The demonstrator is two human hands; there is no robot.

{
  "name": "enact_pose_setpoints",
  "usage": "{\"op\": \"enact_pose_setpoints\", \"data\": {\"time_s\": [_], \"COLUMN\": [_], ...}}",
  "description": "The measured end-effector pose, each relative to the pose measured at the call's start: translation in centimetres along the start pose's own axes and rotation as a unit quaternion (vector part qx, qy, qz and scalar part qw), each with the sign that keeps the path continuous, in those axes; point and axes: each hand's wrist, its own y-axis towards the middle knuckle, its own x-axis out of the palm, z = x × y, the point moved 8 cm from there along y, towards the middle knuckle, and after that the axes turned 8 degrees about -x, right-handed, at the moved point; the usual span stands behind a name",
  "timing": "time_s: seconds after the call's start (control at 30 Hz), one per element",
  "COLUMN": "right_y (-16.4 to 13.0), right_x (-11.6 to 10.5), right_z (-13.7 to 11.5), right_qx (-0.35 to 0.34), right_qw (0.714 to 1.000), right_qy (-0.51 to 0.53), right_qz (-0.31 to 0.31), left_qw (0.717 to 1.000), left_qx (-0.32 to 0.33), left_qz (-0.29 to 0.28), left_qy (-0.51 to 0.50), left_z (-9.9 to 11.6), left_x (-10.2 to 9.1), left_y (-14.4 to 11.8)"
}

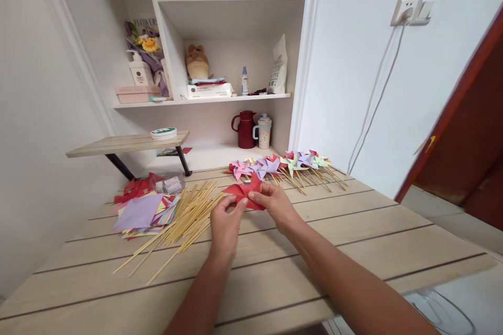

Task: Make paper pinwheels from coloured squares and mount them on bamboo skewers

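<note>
Pale wood slats form the tabletop [275, 282] beneath the left hand [226, 222] and right hand [280, 208], whose thumbs and fingers both pinch a red folded-paper pinwheel [251, 187]. Left of that pinwheel lie slim tan sticks [190, 214], then a stack of multicoloured paper squares [139, 213]. Beyond it, rightward, lie multicoloured stick-mounted paper pinwheels [268, 166]; farther behind it stands a dark-red handled jug [247, 132].

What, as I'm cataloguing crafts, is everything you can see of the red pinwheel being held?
The red pinwheel looks like matte paper folded into pointed blades, one pointing up. The left hand and right hand pinch it, both thumbs near its middle, apparently above the table. No stick shows on it; its back is hidden.
</note>
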Motion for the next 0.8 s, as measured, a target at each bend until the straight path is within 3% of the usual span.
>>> {"op": "enact_pose_setpoints", "data": {"time_s": [0.27,0.47,0.6,0.8], "right_y": [0.0,0.0,0.2,0.5], "right_x": [0.3,0.4,-0.6,-4.4], "right_z": [0.1,0.0,-0.8,-2.1], "right_qx": [-0.001,-0.012,-0.054,-0.125], "right_qw": [1.0,1.0,0.997,0.975], "right_qy": [-0.011,-0.019,-0.014,0.021], "right_qz": [-0.029,-0.013,0.044,0.185], "left_qw": [1.0,0.998,0.994,0.983], "left_qx": [-0.017,-0.044,-0.072,-0.106], "left_qz": [-0.006,-0.016,-0.015,0.02], "left_qy": [0.016,-0.036,-0.086,-0.152], "left_z": [-0.1,-0.3,-1.0,-2.5], "left_x": [0.0,-0.1,-0.5,-1.9], "left_y": [-0.1,0.1,0.4,1.4]}}
